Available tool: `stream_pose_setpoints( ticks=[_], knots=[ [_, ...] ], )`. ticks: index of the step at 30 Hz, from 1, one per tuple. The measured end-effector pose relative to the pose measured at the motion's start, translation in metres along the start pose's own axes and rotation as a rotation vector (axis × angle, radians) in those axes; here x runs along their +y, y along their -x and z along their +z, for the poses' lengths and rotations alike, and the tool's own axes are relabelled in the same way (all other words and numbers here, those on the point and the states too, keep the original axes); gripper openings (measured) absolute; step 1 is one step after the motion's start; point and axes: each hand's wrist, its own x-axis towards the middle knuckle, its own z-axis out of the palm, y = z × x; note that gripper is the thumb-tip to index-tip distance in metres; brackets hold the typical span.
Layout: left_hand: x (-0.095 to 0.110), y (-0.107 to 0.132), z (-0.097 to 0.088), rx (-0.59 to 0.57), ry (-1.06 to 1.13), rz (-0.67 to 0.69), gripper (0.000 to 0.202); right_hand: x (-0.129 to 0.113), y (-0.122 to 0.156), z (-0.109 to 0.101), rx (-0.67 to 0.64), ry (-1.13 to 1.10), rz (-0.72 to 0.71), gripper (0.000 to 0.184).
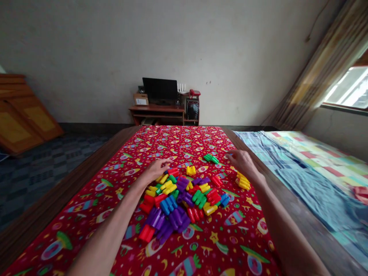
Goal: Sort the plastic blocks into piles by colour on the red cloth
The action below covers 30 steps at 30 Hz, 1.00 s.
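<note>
A heap of chunky plastic interlocking blocks (178, 203) in red, yellow, green, blue and purple lies on a red cloth printed with rockets (123, 245). My left hand (156, 170) hovers at the heap's far edge, fingertips close to a red block (173, 171), and holds nothing I can see. My right hand (243, 163) rests out to the right of the heap, its fingertips just beyond a green block (211, 158). A yellow stack (243, 181) sits apart, just below that hand. A smaller yellow block (191, 170) lies between my hands.
The cloth covers a wooden platform with a brown edge (61, 195). A bed with a pale patchwork sheet (316, 168) lies to the right. At the back stand a wooden desk (156, 111) with a monitor (160, 89) and a red telephone (194, 92).
</note>
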Motion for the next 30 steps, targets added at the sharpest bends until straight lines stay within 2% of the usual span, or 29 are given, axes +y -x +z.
stream_pose_setpoints(
  ticks=[3, 5, 6, 8, 11, 13, 15, 20, 23, 27, 30],
  knots=[
    [0.011, -0.003, -0.006, 0.163, 0.056, -0.024, 0.043, -0.045, 0.008, 0.015, -0.115, -0.152, -0.244, 0.027],
    [0.030, -0.003, -0.005, 0.253, 0.156, -0.002, 0.048, -0.073, 0.011, 0.030, -0.101, -0.302, -0.368, 0.028],
    [0.042, -0.001, -0.003, 0.258, 0.216, 0.026, 0.050, -0.084, 0.013, 0.038, -0.070, -0.378, -0.415, 0.031],
    [0.068, 0.005, 0.004, 0.192, 0.305, 0.109, 0.050, -0.101, 0.014, 0.050, -0.026, -0.517, -0.483, 0.036],
    [0.096, 0.014, 0.018, 0.147, 0.295, 0.210, 0.043, -0.108, 0.012, 0.057, -0.062, -0.633, -0.478, 0.031],
    [0.102, 0.018, 0.023, 0.125, 0.252, 0.219, 0.043, -0.099, 0.009, 0.057, -0.082, -0.631, -0.408, 0.025],
    [0.099, 0.017, 0.023, 0.114, 0.176, 0.218, 0.042, -0.082, 0.003, 0.055, -0.063, -0.560, -0.326, 0.021],
    [0.074, 0.009, 0.010, 0.101, -0.169, 0.301, 0.033, -0.019, -0.016, 0.048, 0.066, -0.168, -0.025, 0.027],
    [0.060, 0.008, 0.006, 0.012, -0.281, 0.234, 0.031, 0.014, -0.020, 0.044, 0.061, 0.062, 0.122, 0.029],
    [0.049, 0.014, 0.010, -0.177, -0.335, 0.145, 0.032, 0.034, -0.018, 0.044, -0.025, 0.238, 0.172, 0.030],
    [0.047, 0.016, 0.014, -0.222, -0.364, 0.129, 0.032, 0.038, -0.017, 0.046, -0.037, 0.276, 0.142, 0.030]
  ],
)
